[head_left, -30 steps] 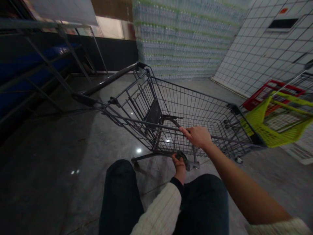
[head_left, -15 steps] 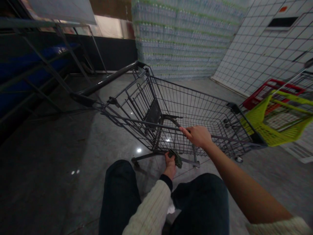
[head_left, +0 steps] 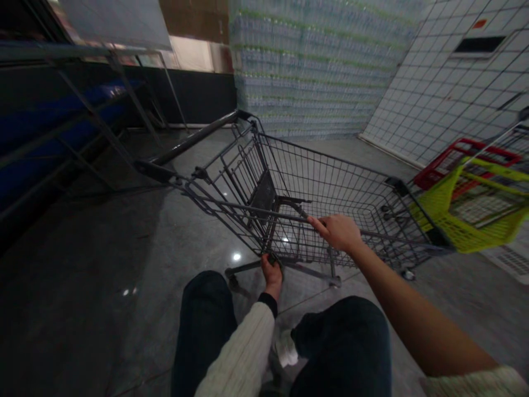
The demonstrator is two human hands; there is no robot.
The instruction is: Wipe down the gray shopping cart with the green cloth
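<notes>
Right hand (head_left: 336, 232): gripping the rim of the dark grey wire shopping cart (head_left: 322, 165), at 1 o'clock.
Left hand (head_left: 271, 275): closed at the cart's lower frame, 12 o'clock; contents cannot be told.

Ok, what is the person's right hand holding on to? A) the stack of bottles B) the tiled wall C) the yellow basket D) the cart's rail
D. The right hand is curled over the cart's rail, and the yellow basket, bottles and wall are all off to the side.
</notes>
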